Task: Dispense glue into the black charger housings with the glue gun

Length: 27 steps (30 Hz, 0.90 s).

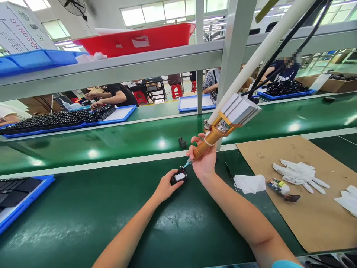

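My left hand (164, 187) is closed around a small black power adapter housing (179, 176) with a white patch in its open top. It rests at the near side of the green table. My right hand (205, 160) grips a gold-coloured glue dispensing gun (206, 144), tilted down to the left. Its thin blue nozzle tip (187, 163) points into the far end of the housing, touching or very close; I cannot tell which. Some of my right fingers are hidden behind the gun. Past both hands, a black plug adapter (182, 142) sits on the green conveyor belt.
Tweezers (231, 175) and a white tissue (250, 184) lie right of my hands. Brown cardboard (320, 219) holds a white glove (299, 174) and a circuit board (279, 186). A blue tray (28, 204) stands at left. Overhead runs a grey shelf beam (139, 63). Co-workers sit across the belt.
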### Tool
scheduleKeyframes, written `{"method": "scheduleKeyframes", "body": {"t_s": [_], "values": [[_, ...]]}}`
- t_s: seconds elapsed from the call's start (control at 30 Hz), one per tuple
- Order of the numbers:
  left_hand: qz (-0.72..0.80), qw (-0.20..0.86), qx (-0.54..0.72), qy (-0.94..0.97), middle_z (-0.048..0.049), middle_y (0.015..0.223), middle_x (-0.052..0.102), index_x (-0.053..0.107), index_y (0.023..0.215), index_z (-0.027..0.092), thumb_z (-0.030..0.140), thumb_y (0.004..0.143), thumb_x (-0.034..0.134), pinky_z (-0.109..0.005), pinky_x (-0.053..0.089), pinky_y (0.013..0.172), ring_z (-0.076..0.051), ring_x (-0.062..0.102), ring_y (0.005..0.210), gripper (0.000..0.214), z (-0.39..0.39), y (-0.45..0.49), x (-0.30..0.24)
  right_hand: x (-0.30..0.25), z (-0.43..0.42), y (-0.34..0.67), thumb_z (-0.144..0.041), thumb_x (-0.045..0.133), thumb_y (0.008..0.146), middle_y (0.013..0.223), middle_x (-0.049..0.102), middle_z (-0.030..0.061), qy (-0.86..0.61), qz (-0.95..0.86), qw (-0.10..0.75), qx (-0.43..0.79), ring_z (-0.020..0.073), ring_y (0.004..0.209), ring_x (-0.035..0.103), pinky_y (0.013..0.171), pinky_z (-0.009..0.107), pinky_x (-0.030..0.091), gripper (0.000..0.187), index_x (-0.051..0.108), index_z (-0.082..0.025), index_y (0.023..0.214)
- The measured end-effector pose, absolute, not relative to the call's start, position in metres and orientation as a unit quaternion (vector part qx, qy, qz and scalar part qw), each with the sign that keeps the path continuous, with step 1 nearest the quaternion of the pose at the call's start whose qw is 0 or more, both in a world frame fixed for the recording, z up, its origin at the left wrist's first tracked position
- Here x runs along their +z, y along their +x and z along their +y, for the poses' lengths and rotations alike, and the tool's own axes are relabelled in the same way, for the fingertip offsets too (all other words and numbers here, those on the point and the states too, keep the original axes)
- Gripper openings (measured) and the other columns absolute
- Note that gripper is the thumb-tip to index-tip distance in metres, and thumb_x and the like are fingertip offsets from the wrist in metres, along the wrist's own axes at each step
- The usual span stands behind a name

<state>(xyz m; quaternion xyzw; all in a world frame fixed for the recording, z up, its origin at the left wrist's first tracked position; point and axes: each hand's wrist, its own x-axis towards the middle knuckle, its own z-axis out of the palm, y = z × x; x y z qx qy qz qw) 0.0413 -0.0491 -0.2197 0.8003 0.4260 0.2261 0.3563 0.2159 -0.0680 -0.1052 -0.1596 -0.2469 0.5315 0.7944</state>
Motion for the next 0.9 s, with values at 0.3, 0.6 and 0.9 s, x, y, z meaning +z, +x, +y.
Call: {"method": "scheduleKeyframes", "body": {"t_s": [0.3, 0.6, 0.9], "values": [[0.465, 0.406, 0.241, 0.749, -0.0147, 0.133, 0.052, 0.045, 0.13, 0.017, 0.049, 0.078, 0.063, -0.042, 0.047, 0.094, -0.025, 0.058, 0.109, 0.063, 0.032, 0.024, -0.213, -0.111, -0.046, 0.242, -0.054, 0.05, 0.078, 0.071, 0.057, -0.0063, -0.2, -0.197, 0.811, 0.514, 0.0056, 0.038, 0.048, 0.047, 0.024, 0.046, 0.034, 0.047, -0.022, 0.087], [0.563, 0.327, 0.268, 0.71, -0.0204, 0.133, 0.05, 0.041, 0.134, 0.013, 0.044, 0.068, 0.076, -0.04, 0.047, 0.092, -0.029, 0.056, 0.111, 0.081, 0.131, 0.077, -0.212, -0.111, -0.042, 0.251, -0.044, 0.05, 0.074, 0.071, 0.06, -0.0057, -0.216, -0.214, 0.781, 0.546, 0.0066, 0.035, 0.047, 0.044, 0.024, 0.044, 0.029, 0.047, -0.02, 0.091], [0.384, 0.419, 0.187, 0.801, -0.0078, 0.118, 0.06, 0.054, 0.121, 0.019, 0.042, 0.062, 0.079, -0.033, 0.05, 0.088, -0.022, 0.057, 0.106, 0.068, 0.074, 0.101, -0.199, -0.11, -0.038, 0.261, -0.044, 0.054, 0.071, 0.068, 0.06, -0.0051, -0.229, -0.188, 0.789, 0.538, 0.0054, 0.035, 0.046, 0.042, 0.023, 0.045, 0.029, 0.05, -0.019, 0.085]]}}
